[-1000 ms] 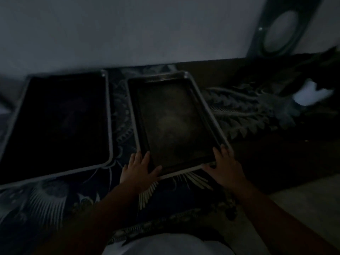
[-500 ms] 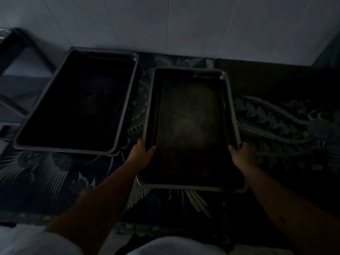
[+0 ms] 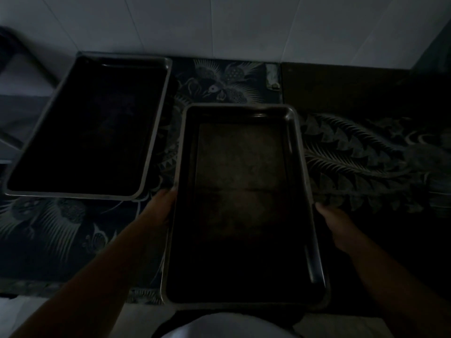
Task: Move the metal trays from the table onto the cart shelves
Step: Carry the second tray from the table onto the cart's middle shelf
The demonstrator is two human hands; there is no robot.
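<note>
The room is very dim. A rectangular metal tray point(image 3: 244, 181) is held lengthwise in front of me, its near end out past the table's front edge. My left hand point(image 3: 161, 203) grips its left long rim and my right hand point(image 3: 334, 220) grips its right long rim, fingers under the tray. A second, darker metal tray point(image 3: 151, 132) lies flat at the table's left, apart from both hands. No cart shelf can be made out clearly.
The table wears a dark cloth with a pale feather and bird pattern point(image 3: 366, 157). A white tiled wall point(image 3: 231, 25) rises right behind it. A dark metal frame point(image 3: 17, 52) stands at the far left. A small pale object point(image 3: 272, 78) lies by the wall.
The held tray has come toward me and away from the wall, its near end now past the table edge. Both hands slid from the near corners to the long sides. The left tray has not moved.
</note>
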